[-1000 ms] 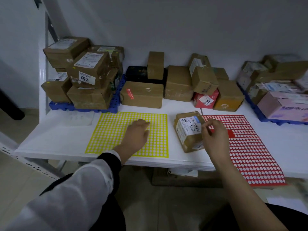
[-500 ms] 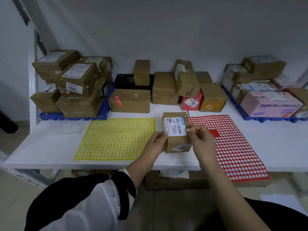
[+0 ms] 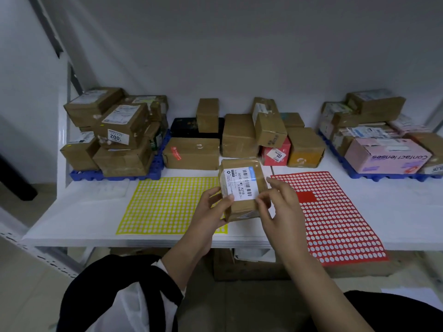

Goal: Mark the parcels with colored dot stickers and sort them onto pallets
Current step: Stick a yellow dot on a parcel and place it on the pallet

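Observation:
A small brown parcel (image 3: 242, 188) with a white barcode label is held above the table's front edge, between the two sticker sheets. My left hand (image 3: 211, 209) grips its left side, thumb on the label. My right hand (image 3: 279, 207) touches the label's lower right corner with pinched fingertips; I cannot tell whether a sticker is between them. The yellow dot sheet (image 3: 167, 204) lies to the left, the red dot sheet (image 3: 335, 216) to the right, with a bare red patch near its top left. A blue pallet (image 3: 81, 174) stands at the back left, another blue pallet (image 3: 383, 176) at the back right.
Brown parcels (image 3: 115, 130) are stacked on the left pallet. Loose parcels (image 3: 239, 137) stand in a row along the back middle of the white table (image 3: 395, 207). A pink box (image 3: 386, 154) and other parcels fill the right pallet. Cardboard boxes sit under the table.
My left hand left the yellow sheet and took hold of the parcel. The parcel rose off the table, and my right hand's fingertips came onto its label.

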